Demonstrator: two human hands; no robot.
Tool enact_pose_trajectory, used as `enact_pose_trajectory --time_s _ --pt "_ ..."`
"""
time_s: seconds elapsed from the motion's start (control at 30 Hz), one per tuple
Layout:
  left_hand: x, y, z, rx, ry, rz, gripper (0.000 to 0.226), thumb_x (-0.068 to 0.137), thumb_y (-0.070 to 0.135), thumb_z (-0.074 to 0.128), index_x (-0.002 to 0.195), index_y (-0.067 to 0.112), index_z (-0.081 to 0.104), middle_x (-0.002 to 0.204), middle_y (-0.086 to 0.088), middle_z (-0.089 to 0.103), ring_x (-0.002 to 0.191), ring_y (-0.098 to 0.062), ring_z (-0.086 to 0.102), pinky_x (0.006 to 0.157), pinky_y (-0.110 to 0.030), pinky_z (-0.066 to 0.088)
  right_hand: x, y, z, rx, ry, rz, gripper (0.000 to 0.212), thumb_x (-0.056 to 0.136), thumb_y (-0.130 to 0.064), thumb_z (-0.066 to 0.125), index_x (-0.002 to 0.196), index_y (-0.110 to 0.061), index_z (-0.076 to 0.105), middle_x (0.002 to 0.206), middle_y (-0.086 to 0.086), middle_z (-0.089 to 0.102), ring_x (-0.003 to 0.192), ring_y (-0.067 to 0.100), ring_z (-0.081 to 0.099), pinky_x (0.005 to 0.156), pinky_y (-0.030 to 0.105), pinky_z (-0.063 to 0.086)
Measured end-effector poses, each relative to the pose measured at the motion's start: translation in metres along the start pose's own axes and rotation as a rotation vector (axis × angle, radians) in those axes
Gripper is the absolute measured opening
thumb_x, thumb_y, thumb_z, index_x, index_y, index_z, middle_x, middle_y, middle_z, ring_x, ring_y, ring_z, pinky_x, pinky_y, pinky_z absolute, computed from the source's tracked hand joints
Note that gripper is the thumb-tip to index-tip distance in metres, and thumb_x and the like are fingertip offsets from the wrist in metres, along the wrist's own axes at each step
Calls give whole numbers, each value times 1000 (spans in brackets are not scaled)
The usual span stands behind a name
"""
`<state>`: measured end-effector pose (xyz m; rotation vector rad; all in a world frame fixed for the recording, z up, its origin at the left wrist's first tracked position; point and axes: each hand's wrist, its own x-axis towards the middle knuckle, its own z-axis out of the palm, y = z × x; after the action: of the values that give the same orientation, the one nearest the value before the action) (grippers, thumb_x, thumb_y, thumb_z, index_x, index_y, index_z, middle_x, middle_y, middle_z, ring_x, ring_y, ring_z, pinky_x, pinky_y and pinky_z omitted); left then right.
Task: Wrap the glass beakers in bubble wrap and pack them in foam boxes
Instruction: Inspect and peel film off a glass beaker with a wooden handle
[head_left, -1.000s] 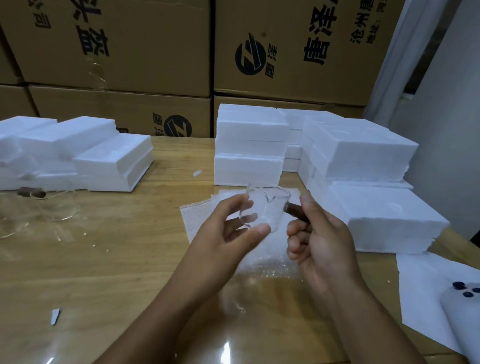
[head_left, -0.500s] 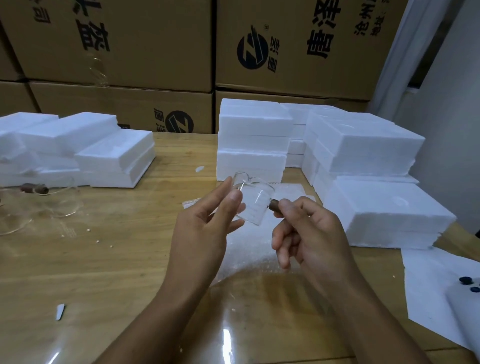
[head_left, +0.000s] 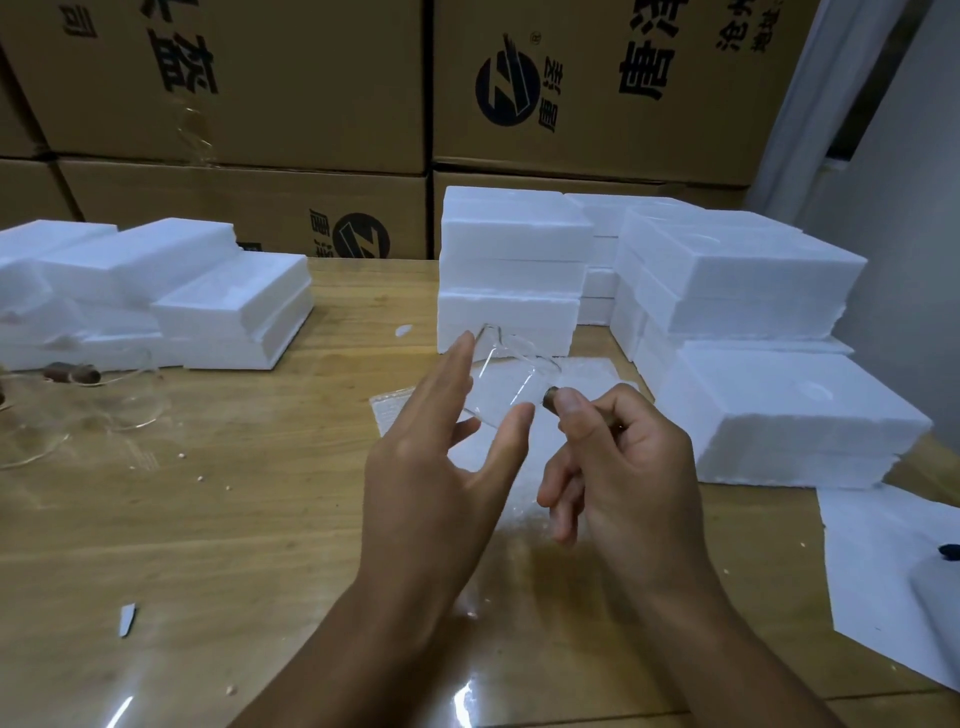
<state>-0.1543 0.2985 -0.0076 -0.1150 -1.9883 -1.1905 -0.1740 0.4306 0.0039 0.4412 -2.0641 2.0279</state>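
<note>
A clear glass beaker (head_left: 511, 376) hangs tilted above the table, its rim toward the foam stacks. My left hand (head_left: 441, 467) pinches it between the thumb and nearly straight fingers. My right hand (head_left: 628, 457) pinches a small brown cylinder (head_left: 550, 401) whose end sits against the beaker's side. Under both hands a bubble wrap sheet (head_left: 400, 415) lies flat on the wooden table (head_left: 234, 519). White foam boxes stand stacked at centre (head_left: 514, 270), right (head_left: 779, 415) and left (head_left: 234, 317).
More clear beakers (head_left: 119, 400) and another brown cylinder (head_left: 72, 371) lie at the left edge. White paper (head_left: 872, 561) with a grey device (head_left: 937, 603) on it lies at the right. Cardboard cartons (head_left: 291, 78) wall off the back. Foam crumbs dot the table.
My left hand's fingers have straightened out along the beaker, which tipped further over. Both hands rose slightly with it; the right hand kept the brown cylinder at its side.
</note>
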Motion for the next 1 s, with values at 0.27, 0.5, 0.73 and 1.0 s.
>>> enact_pose_trajectory --time_s 0.27,0.5,0.73,1.0 --pt "0 0 -4 117 -72 227 48 91 39 58 138 26 55 150 0 49 131 -7 53 82 -34 60 2 -1 -2 -26 80 -1 29 96 -43 52 85 -21 66 50 10 63 29 23 52 38 21 44" --pt "-1 -3 0 153 -191 307 40 93 33 54 133 34 59 158 -4 33 138 -4 39 96 -28 49 5 -2 -6 -18 110 11 31 98 -41 50 82 -19 65 48 10 62 28 23 51 36 22 44" --pt "1 -6 -1 88 -102 338 37 93 20 52 128 30 60 147 -6 47 135 -8 45 106 -22 42 10 0 -9 91 101 110 36 98 -40 52 85 -10 67 46 13 59 26 26 47 33 24 40" --pt "5 -5 -6 113 -78 352 47 92 16 49 140 18 49 147 -5 48 134 -5 43 99 -35 49 14 -1 -11 323 114 348 43 95 -39 57 68 -5 62 37 9 44 21 20 32 33 20 30"
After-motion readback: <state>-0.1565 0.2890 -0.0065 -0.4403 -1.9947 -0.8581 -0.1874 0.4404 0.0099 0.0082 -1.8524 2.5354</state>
